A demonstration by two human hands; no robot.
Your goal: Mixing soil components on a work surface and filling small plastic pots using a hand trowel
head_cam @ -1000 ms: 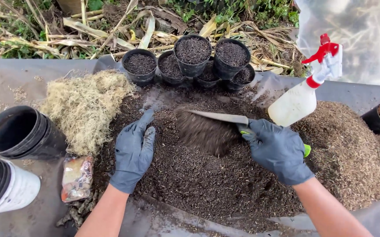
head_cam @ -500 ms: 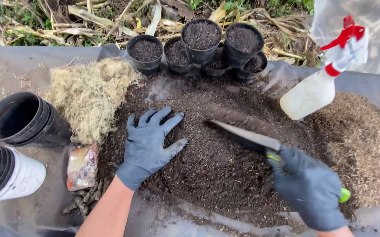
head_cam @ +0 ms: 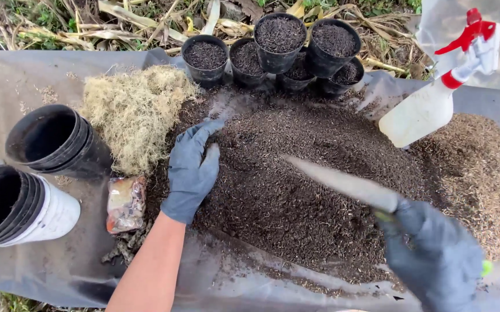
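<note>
A grey sheet [head_cam: 24, 75] covers the surface. The dark soil heap [head_cam: 296, 190] lies at its centre, loose and not yet potted out; a paler heap [head_cam: 481, 173] sits to its right. Six small pots [head_cam: 276, 43] behind are already filled. Two stacks of empty pots [head_cam: 53, 141] wait at left, beside dry moss [head_cam: 131, 112]. A spray bottle [head_cam: 429, 104] stands on the soil's far edge. The left hand [head_cam: 191, 170] rests flat, fingers together, on the soil. The right hand [head_cam: 438, 260] grips a trowel [head_cam: 348, 185] above it.

Grey plastic sheet [head_cam: 24, 81] carries dark soil heap [head_cam: 296, 190], dry moss clump [head_cam: 134, 112], filled pots [head_cam: 273, 43], spray bottle [head_cam: 429, 104].
</note>
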